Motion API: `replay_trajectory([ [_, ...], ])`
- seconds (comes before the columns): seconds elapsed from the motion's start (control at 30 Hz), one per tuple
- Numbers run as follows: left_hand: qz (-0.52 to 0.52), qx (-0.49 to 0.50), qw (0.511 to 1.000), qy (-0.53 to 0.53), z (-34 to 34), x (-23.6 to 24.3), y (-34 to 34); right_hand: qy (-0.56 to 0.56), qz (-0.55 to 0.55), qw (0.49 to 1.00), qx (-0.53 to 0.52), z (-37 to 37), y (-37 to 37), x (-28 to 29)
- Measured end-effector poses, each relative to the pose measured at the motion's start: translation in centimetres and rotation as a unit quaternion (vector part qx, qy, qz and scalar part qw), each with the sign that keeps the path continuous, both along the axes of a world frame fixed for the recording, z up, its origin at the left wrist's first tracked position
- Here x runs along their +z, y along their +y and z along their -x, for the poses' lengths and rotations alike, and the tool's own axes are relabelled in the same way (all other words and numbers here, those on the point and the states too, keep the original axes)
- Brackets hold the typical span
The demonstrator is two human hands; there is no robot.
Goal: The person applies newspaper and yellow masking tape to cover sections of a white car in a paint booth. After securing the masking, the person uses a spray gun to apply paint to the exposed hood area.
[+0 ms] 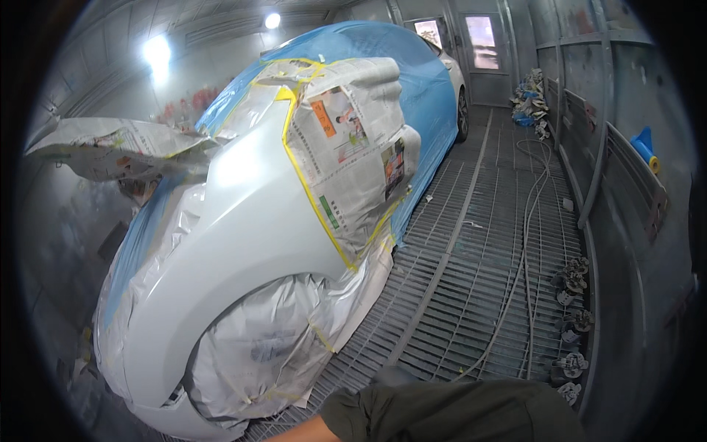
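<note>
Neither of my hands shows. Along the lower edge lies a dark green sleeve [449, 412], with a short stretch of bare arm [305, 432] running out of the picture. Closest to that arm is a car's pale grey-white front fender [243, 199], bare and smooth. Newspaper [372, 173], edged with yellow masking tape [313, 202], covers the door area behind it. Whitish plastic sheeting [258, 339] hangs over the wheel opening. Blue masking film [431, 96] wraps the car's roof and side. The raised hood [125, 147] is papered over too.
A slatted metal grating floor [449, 272] runs along the car. A pale hose [526, 243] trails over it. Crumpled paper [530, 103] is heaped far back by the wall, and wads [571, 365] lie along the right. A blue-and-yellow object [645, 149] hangs on the right wall.
</note>
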State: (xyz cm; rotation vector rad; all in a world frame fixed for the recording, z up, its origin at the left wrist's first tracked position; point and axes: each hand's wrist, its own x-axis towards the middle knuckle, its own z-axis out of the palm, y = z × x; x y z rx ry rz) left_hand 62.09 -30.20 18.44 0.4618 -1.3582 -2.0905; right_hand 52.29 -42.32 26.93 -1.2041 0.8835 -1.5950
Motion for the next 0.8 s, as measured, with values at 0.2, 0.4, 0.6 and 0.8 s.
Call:
replay_trajectory([
  [0.2,0.061,0.022,0.994,0.084,-4.1,-8.4,-2.1,-0.062,-0.161,0.975,0.138,-3.4,0.3,0.0],
  [0.4,0.1,-0.026,0.995,-0.015,-8.0,-6.9,-7.8,-0.037,-0.151,0.987,0.025,-3.3,6.0,1.3],
  [0.6,0.053,-0.117,0.991,0.041,-7.6,-3.0,-8.4,0.007,-0.164,0.986,-0.013,-3.3,5.6,1.6],
  [0.8,0.247,0.019,0.969,-0.018,-6.6,-2.0,-8.0,0.019,-0.151,0.988,-0.03,-2.8,5.6,1.4],
])
